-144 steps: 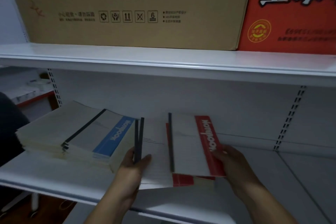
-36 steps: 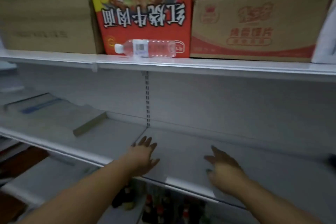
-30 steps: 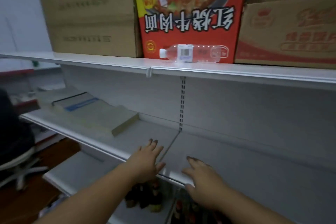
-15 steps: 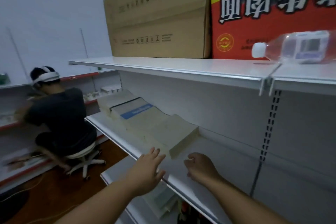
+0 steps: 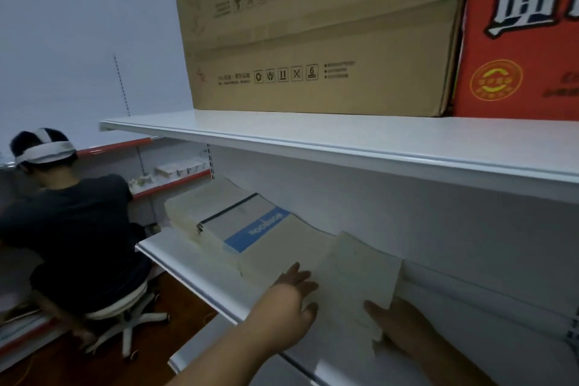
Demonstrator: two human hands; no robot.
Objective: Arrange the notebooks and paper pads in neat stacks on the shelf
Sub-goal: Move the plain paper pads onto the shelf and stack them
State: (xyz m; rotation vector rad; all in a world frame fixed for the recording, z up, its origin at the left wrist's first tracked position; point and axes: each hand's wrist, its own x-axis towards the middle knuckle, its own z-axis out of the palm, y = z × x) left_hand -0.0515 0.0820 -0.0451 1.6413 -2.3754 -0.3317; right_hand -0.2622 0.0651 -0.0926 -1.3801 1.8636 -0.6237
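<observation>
1. The left hand (image 5: pixel 289 301) lies flat with fingers spread against the near left edge of a pale paper pad stack (image 5: pixel 354 279), gripping nothing.
2. The right hand (image 5: pixel 398 324) presses the stack's right side; whether it grips is unclear.
3. The stack sits on the white shelf (image 5: pixel 200 269), touching a row of notebooks (image 5: pixel 250 229) on its left.

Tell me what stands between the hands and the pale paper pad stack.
Nothing visible. The left hand and right hand already flank the paper pad stack at the shelf front.
</observation>
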